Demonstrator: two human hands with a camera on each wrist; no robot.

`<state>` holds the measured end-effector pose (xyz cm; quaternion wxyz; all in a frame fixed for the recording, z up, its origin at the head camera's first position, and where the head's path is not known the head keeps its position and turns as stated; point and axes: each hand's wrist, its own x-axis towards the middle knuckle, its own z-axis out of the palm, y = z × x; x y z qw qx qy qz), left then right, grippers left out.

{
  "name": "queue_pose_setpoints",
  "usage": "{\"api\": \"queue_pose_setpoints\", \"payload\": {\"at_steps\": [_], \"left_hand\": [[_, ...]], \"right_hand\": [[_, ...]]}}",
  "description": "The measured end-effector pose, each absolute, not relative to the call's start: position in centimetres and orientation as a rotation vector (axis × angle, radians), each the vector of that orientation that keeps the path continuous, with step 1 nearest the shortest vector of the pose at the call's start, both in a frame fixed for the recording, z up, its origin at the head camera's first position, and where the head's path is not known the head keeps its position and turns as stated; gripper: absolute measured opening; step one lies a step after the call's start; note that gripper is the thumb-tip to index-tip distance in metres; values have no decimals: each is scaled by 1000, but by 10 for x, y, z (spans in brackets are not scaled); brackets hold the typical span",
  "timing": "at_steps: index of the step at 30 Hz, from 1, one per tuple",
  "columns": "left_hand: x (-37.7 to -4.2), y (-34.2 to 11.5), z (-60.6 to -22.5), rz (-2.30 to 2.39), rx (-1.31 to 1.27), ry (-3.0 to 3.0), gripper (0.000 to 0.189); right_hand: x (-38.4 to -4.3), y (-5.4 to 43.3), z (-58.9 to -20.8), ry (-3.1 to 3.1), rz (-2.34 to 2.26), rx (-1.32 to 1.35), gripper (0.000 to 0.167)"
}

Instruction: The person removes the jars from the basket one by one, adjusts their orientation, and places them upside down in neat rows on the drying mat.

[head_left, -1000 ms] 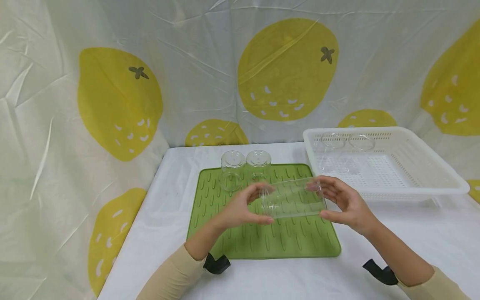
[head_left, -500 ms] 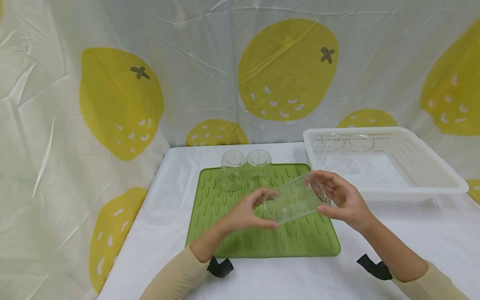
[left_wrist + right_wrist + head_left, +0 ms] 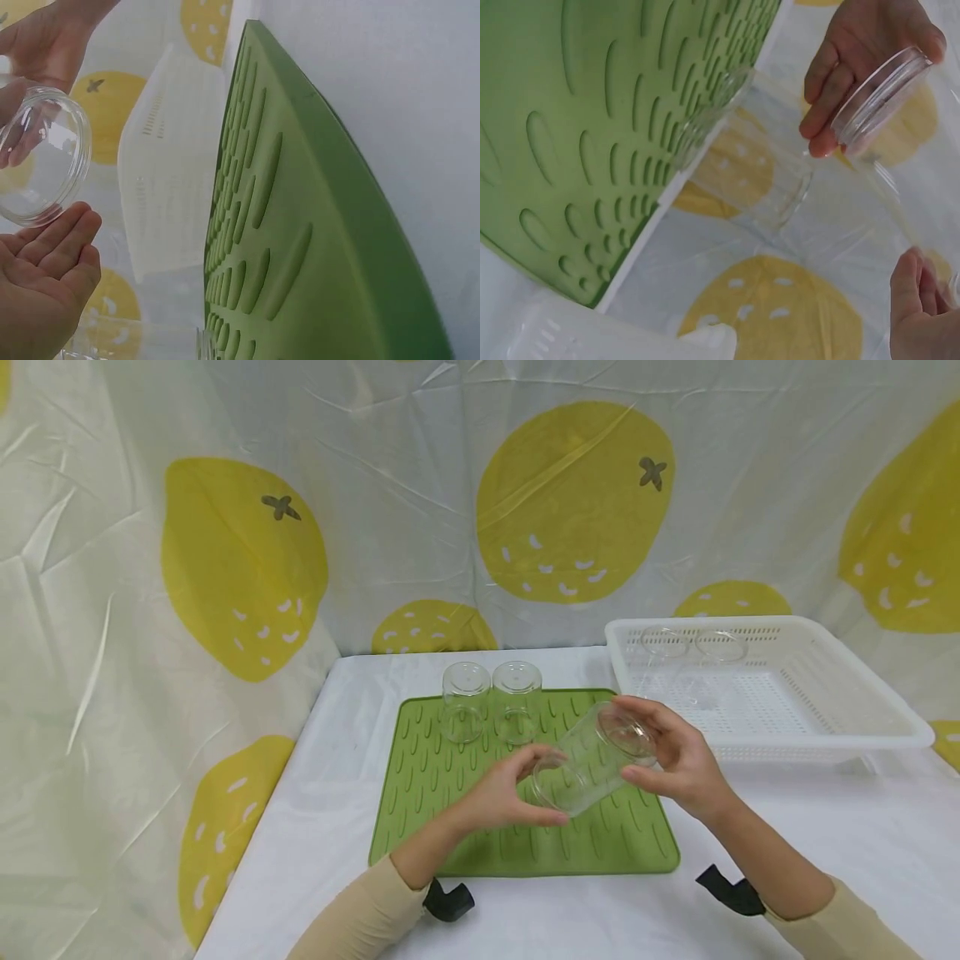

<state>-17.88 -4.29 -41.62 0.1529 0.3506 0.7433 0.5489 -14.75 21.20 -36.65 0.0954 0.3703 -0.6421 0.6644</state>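
A clear drinking glass (image 3: 588,760) is held between both hands over the green ridged mat (image 3: 480,835), lying slantwise with its right end farther back. My left hand (image 3: 504,795) grips the lower-left end, thumb on the near side and fingers behind; this end shows a thick glass bottom (image 3: 877,97) in the right wrist view. At the other end, my right hand (image 3: 678,762) holds the glass around its mouth with thumb and fingers apart. Two similar glasses, a left one (image 3: 466,702) and a right one (image 3: 517,702), stand upside down side by side at the mat's back.
A white perforated plastic basket (image 3: 840,743) stands on the right of the white-covered table (image 3: 810,827). Inside its back left part are two more clear glasses, with rims (image 3: 663,643) showing. A lemon-print curtain (image 3: 405,510) hangs behind and along the left.
The held glass has turned from nearly level across the view to a slant, its left end coming nearer and its right end going back. Both hands have moved slightly closer together.
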Motion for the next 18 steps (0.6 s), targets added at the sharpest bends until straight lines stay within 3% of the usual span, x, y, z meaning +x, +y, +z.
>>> {"api": "queue_pose_setpoints", "payload": {"at_steps": [18], "left_hand": [[-181, -36, -421, 1553, 982, 2148, 71]], "right_hand": [[-153, 203, -368, -1876, 1951, 1089, 65]]}}
